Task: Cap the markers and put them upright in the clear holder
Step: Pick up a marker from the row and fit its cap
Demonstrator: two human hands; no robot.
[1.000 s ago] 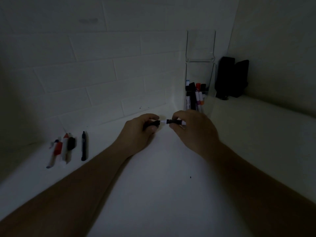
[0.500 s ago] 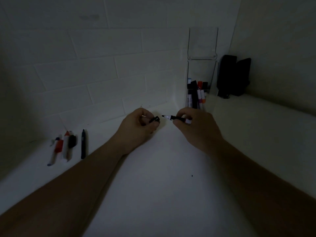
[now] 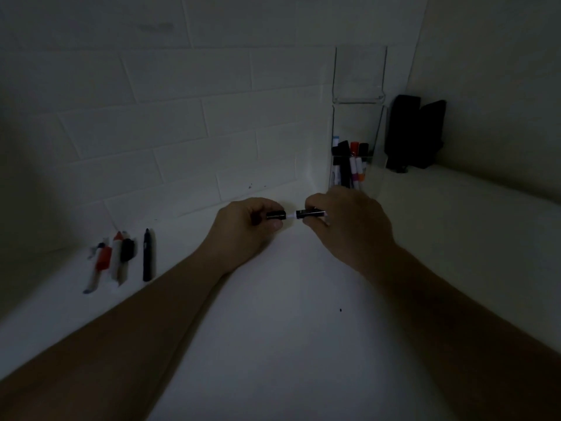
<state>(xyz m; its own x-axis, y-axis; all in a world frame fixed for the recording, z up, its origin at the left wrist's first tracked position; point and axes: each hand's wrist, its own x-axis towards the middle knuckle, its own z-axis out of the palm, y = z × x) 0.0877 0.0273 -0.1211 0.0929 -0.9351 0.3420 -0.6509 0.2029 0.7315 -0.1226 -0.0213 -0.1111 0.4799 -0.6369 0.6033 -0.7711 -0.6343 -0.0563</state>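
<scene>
Dim white counter (image 3: 273, 344) against a tiled wall: the left hand (image 3: 243, 229) pinches a black cap (image 3: 276, 214), the right hand (image 3: 349, 226) pinches a black-barrelled marker (image 3: 309, 213), tip aligned to seat it, near the clear plastic holder (image 3: 358, 123).

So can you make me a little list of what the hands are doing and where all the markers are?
left hand: left hand holds a black cap
right hand: right hand holds a marker, tip pointing at the cap
cap and marker: very close; too dim to tell if joined
holder: clear holder by the wall, several capped markers upright inside
still lying down: loose markers on the white counter, far left
corner: black object beside the holder
</scene>
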